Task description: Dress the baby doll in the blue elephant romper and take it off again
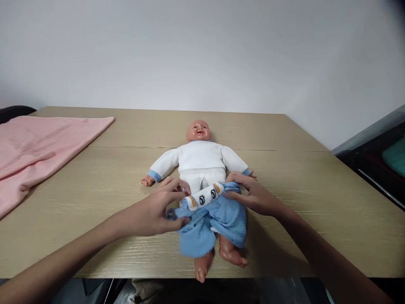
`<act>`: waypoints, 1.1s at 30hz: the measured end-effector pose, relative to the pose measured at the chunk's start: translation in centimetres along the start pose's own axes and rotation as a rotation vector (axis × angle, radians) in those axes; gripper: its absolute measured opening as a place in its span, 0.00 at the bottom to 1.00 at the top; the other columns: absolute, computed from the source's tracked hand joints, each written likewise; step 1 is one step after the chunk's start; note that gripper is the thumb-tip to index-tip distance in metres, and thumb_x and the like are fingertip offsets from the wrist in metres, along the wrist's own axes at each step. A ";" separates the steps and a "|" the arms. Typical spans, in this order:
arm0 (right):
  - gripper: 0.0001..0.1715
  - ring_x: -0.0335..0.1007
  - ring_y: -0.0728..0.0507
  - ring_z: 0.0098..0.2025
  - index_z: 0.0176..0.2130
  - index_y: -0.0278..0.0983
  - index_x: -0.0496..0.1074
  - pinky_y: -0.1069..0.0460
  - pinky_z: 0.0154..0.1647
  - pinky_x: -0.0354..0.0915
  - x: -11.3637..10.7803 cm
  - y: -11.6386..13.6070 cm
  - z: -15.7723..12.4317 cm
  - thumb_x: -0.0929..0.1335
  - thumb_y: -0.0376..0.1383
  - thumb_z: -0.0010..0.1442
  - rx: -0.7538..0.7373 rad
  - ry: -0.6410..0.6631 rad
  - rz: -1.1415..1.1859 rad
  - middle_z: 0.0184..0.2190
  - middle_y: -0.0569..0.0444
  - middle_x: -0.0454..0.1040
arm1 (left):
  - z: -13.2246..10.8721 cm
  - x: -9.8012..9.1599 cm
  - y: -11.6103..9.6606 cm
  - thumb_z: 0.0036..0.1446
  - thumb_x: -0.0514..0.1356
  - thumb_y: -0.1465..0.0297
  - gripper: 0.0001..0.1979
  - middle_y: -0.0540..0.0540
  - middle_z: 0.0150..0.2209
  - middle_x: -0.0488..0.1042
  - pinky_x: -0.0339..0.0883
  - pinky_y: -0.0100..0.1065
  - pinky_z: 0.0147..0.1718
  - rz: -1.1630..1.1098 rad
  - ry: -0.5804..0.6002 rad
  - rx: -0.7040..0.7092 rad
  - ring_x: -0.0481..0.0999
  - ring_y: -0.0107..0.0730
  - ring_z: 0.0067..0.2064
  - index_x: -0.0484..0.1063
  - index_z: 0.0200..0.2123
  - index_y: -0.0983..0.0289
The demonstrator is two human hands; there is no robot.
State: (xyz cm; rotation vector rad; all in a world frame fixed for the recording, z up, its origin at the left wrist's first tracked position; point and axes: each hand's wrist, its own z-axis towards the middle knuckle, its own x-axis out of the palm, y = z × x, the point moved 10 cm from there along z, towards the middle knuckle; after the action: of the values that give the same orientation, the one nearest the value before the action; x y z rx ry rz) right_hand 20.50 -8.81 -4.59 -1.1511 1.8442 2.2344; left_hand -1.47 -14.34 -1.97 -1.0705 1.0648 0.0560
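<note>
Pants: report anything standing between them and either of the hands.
Nothing visible does: the left hand and the right hand both touch the pants, at opposite sides of the waist.

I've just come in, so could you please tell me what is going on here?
A person is handling the blue pants on a doll: the left hand touches one side of the waistband, the right hand holds the other. Both feet stick out, but the waistband lies below the doll's waist. The doll lies face up on the table, with a pink cloth at left.
</note>
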 end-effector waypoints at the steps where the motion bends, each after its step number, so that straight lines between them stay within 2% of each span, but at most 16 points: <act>1: 0.16 0.72 0.40 0.46 0.41 0.40 0.76 0.48 0.51 0.65 -0.3 0.4 0.2 0.73 0.50 0.68 -0.017 -0.050 0.010 0.40 0.54 0.74 | -0.1 -0.1 0.5 0.69 0.65 0.63 0.09 0.59 0.60 0.72 0.64 0.47 0.64 -0.043 -0.055 -0.013 0.69 0.51 0.63 0.76 0.49 0.58; 3: 0.15 0.73 0.39 0.49 0.45 0.41 0.76 0.47 0.53 0.66 -0.8 0.8 0.4 0.71 0.49 0.70 -0.023 -0.134 0.043 0.43 0.52 0.77 | -0.1 -0.5 2.1 0.75 0.58 0.63 0.09 0.61 0.62 0.71 0.63 0.47 0.65 -0.149 -0.206 -0.056 0.69 0.48 0.65 0.72 0.53 0.58; 5: 0.15 0.75 0.39 0.49 0.48 0.42 0.75 0.48 0.51 0.67 -0.9 1.0 0.7 0.69 0.49 0.72 -0.017 -0.167 0.045 0.45 0.52 0.79 | -0.1 -1.0 3.7 0.77 0.55 0.63 0.08 0.61 0.61 0.71 0.61 0.45 0.66 -0.219 -0.369 -0.084 0.69 0.45 0.65 0.69 0.52 0.58; 8: 0.15 0.74 0.42 0.39 0.48 0.41 0.74 0.49 0.42 0.66 -0.9 1.0 1.4 0.68 0.49 0.73 -0.023 -0.197 -0.030 0.39 0.54 0.79 | 0.6 -1.4 5.8 0.77 0.54 0.62 0.08 0.60 0.59 0.71 0.60 0.44 0.65 -0.227 -0.505 -0.100 0.70 0.43 0.63 0.68 0.50 0.59; 10: 0.15 0.68 0.44 0.31 0.46 0.41 0.72 0.50 0.36 0.62 -1.3 0.4 2.2 0.67 0.50 0.73 -0.012 -0.243 -0.077 0.31 0.58 0.73 | 1.7 -1.4 7.6 0.77 0.54 0.60 0.09 0.57 0.51 0.74 0.65 0.42 0.57 -0.251 -0.506 -0.162 0.73 0.41 0.55 0.67 0.49 0.59; 12: 0.16 0.64 0.45 0.28 0.44 0.42 0.70 0.50 0.33 0.60 -1.7 -0.3 3.3 0.66 0.50 0.73 0.007 -0.300 -0.109 0.26 0.61 0.68 | 2.9 -1.5 9.4 0.76 0.54 0.57 0.11 0.52 0.43 0.73 0.66 0.40 0.50 -0.298 -0.506 -0.229 0.73 0.40 0.46 0.66 0.47 0.59; 16: 0.16 0.63 0.44 0.27 0.41 0.42 0.69 0.49 0.33 0.58 -2.2 -1.5 5.6 0.66 0.51 0.72 0.059 -0.366 -0.135 0.24 0.62 0.65 | 5.0 -1.9 11.5 0.74 0.56 0.52 0.17 0.51 0.41 0.74 0.67 0.40 0.50 -0.369 -0.485 -0.292 0.74 0.41 0.46 0.70 0.46 0.60; 18: 0.16 0.65 0.42 0.29 0.39 0.42 0.69 0.48 0.35 0.60 -2.5 -1.4 6.1 0.67 0.50 0.71 0.043 -0.394 -0.160 0.25 0.60 0.67 | 5.2 -2.5 11.6 0.74 0.57 0.51 0.18 0.52 0.41 0.74 0.67 0.40 0.49 -0.338 -0.481 -0.285 0.74 0.42 0.46 0.72 0.46 0.59; 22: 0.11 0.74 0.37 0.45 0.40 0.42 0.70 0.45 0.50 0.65 -3.2 0.7 5.9 0.67 0.46 0.71 -0.144 -0.464 -0.222 0.39 0.50 0.78 | 4.9 -4.3 10.0 0.73 0.61 0.55 0.13 0.55 0.49 0.75 0.64 0.41 0.58 -0.169 -0.568 -0.125 0.72 0.44 0.54 0.73 0.45 0.59; 24: 0.10 0.74 0.38 0.43 0.42 0.42 0.70 0.45 0.48 0.66 -3.3 0.5 6.2 0.66 0.46 0.73 -0.126 -0.467 -0.214 0.38 0.52 0.77 | 5.4 -4.3 10.1 0.75 0.58 0.57 0.12 0.54 0.49 0.75 0.64 0.40 0.57 -0.209 -0.573 -0.116 0.73 0.42 0.53 0.71 0.47 0.59; 27: 0.13 0.70 0.41 0.34 0.43 0.43 0.68 0.47 0.41 0.64 -3.7 -1.0 7.3 0.65 0.48 0.74 -0.014 -0.476 -0.149 0.31 0.57 0.72 | 6.9 -3.7 11.8 0.76 0.55 0.55 0.13 0.51 0.42 0.75 0.66 0.38 0.51 -0.352 -0.577 -0.221 0.73 0.39 0.46 0.69 0.46 0.59; 29: 0.15 0.70 0.41 0.36 0.43 0.42 0.68 0.48 0.42 0.65 -3.8 -1.8 8.0 0.66 0.50 0.74 0.011 -0.453 -0.113 0.32 0.57 0.72 | 7.6 -3.4 12.6 0.75 0.56 0.53 0.16 0.52 0.42 0.75 0.66 0.38 0.51 -0.419 -0.547 -0.245 0.73 0.40 0.46 0.70 0.44 0.60; 31: 0.18 0.69 0.40 0.38 0.39 0.42 0.69 0.47 0.44 0.65 -3.7 -2.2 8.1 0.67 0.52 0.73 -0.007 -0.400 -0.125 0.33 0.55 0.71 | 7.7 -2.8 13.0 0.74 0.56 0.51 0.18 0.53 0.42 0.75 0.67 0.39 0.50 -0.436 -0.445 -0.236 0.74 0.41 0.46 0.71 0.44 0.60; 33: 0.19 0.70 0.38 0.43 0.37 0.42 0.71 0.45 0.50 0.67 -3.5 -2.6 7.3 0.67 0.52 0.73 -0.052 -0.334 -0.137 0.37 0.52 0.72 | 6.8 -2.7 13.3 0.74 0.57 0.51 0.18 0.54 0.43 0.76 0.67 0.40 0.51 -0.377 -0.352 -0.218 0.74 0.43 0.46 0.72 0.45 0.60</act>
State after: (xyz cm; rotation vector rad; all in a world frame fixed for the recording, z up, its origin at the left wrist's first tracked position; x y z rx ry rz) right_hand 20.46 -0.34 -4.65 -0.8185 1.5405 2.2438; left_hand -5.03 -1.20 -8.64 -1.3850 0.5380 0.0557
